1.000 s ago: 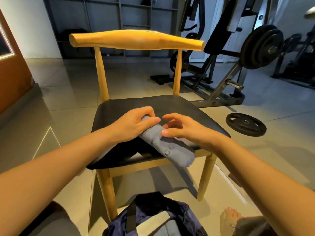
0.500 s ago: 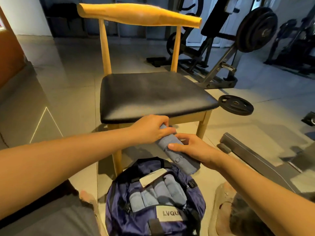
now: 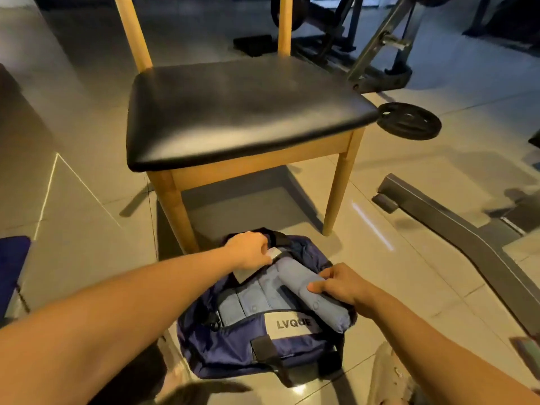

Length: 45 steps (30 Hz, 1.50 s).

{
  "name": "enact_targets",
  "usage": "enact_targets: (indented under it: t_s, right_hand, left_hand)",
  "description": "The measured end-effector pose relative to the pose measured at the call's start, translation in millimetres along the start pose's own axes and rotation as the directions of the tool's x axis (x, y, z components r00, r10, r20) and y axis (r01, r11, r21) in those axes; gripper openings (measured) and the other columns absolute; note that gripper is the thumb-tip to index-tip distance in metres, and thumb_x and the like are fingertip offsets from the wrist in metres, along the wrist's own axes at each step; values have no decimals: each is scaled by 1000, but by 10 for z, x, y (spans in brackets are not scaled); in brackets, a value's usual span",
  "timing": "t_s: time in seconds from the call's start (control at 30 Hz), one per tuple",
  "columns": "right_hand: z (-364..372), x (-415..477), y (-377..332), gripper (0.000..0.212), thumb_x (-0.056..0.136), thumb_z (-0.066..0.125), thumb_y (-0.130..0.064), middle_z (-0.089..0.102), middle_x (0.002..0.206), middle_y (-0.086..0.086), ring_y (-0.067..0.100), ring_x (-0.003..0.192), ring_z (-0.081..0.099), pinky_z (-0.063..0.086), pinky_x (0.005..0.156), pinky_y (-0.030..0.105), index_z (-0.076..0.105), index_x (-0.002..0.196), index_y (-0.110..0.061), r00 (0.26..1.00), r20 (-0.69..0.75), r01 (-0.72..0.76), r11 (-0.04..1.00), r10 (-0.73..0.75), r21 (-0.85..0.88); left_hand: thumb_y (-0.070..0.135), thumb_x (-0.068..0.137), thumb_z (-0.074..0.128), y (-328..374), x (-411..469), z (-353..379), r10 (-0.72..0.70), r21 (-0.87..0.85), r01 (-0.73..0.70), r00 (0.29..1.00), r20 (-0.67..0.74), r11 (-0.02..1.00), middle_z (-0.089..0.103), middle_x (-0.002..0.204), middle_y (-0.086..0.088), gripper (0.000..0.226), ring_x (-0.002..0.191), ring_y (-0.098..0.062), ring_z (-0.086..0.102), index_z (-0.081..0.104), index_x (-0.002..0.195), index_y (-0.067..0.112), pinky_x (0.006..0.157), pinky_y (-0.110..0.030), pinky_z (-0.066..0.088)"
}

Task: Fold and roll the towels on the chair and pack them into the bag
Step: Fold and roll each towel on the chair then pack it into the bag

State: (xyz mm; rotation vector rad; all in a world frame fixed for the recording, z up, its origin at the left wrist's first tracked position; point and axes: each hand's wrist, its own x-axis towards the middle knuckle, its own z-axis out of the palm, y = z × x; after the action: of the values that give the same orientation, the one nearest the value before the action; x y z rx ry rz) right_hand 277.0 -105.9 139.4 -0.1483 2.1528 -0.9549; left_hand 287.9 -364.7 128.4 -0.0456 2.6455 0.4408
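Several glossy floor tiles (image 3: 87, 200) carry a black-seated chair (image 3: 233, 112), with a weight plate (image 3: 409, 121) at the far right. Near it sits the open blue bag (image 3: 233, 346), packed towels (image 3: 251, 299) inside. The right hand (image 3: 342, 287) curls its fingers (image 3: 318, 287) around a rolled towel (image 3: 304, 285) at the bag's right side; the left hand (image 3: 248, 249) grips the bag's far edge.

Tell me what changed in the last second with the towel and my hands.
The rolled towel went from the chair seat down to the open bag, carried by the right hand, which still holds it. The left hand let go of it and now grips the bag's far edge. The chair and the packed towels stayed put.
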Motion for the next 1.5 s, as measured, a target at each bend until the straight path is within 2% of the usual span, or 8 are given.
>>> enact_targets:
  t_s: [0.2, 0.4, 0.67, 0.87, 1.03, 1.2, 1.3, 1.5]
  right_hand:
    - [260, 130, 105, 23, 77, 66, -23, 36, 74, 10, 21, 70, 35, 29, 64, 35, 45, 75, -13, 999, 6, -38, 997, 39, -62]
    - [384, 185, -12, 25, 78, 67, -16, 31, 74, 8, 21, 70, 29, 26, 65, 36, 43, 73, -13, 998, 52, 31, 999, -30, -16]
    - [854, 504, -286, 49, 86, 64, -7, 18, 65, -1, 15, 57, 19, 19, 60, 34, 22, 67, -23, 995, -46, 93, 992, -90, 83]
    - [1236, 723, -188, 39, 87, 60, -4, 24, 63, -2, 18, 56, 23, 22, 54, 29, 31, 69, -23, 983, -178, -28, 992, 49, 122]
    - [1196, 818, -224, 50, 84, 59, 1, 16, 63, -3, 18, 61, 17, 18, 61, 33, 21, 63, -23, 977, -213, 38, 978, 7, 205]
    - [1202, 807, -116, 38, 95, 61, -8, 26, 66, 0, 15, 61, 25, 23, 60, 31, 33, 70, -16, 983, -157, 125, 970, -93, 207]
    - [1162, 760, -70, 16, 96, 67, -23, 53, 86, 5, 18, 79, 50, 39, 72, 31, 56, 94, -12, 985, -129, 135, 972, -111, 191]
    - [875, 509, 69, 42, 99, 60, -29, 32, 65, 7, 22, 63, 32, 30, 66, 38, 34, 68, -16, 992, 66, 109, 994, -108, -2]
  left_hand:
    - [57, 86, 66, -194, 32, 459, 94, 402, -57, 993, -72, 914, 66, 100, -6, 44, 93, -29, 64, 58, 101, 16, 67, -37, 41]
    - [22, 79, 64, -319, 67, 295, 41, 188, -33, 998, -37, 982, 69, 76, -13, 14, 71, -30, 63, 69, 76, 9, 64, -40, 53]
    - [27, 90, 70, -463, 2, -136, 41, -165, -69, 985, -170, 984, 65, 61, -4, 28, 63, -21, 60, 71, 66, 12, 57, -32, 43]
    - [29, 90, 67, -386, -33, -74, 123, -20, -125, 988, -92, 992, 68, 67, -7, 27, 64, -24, 60, 73, 72, 11, 62, -39, 51]
    - [33, 92, 53, -344, -76, -81, 242, 178, -179, 858, -453, 968, 68, 78, 1, 26, 75, -22, 62, 74, 81, 22, 64, -38, 53]
    - [34, 90, 58, -351, -127, 332, 251, 124, -231, 950, -187, 965, 72, 100, 5, 23, 92, -19, 66, 78, 90, 23, 78, -37, 54]
    - [32, 93, 62, -360, -91, 357, 183, 70, -173, 967, -178, 982, 75, 107, 3, 20, 97, -19, 68, 79, 100, 22, 83, -37, 54]
    - [64, 77, 76, -326, -38, 305, 129, 47, -127, 991, -44, 991, 64, 119, 3, 65, 107, -20, 61, 69, 123, 18, 88, -37, 50]
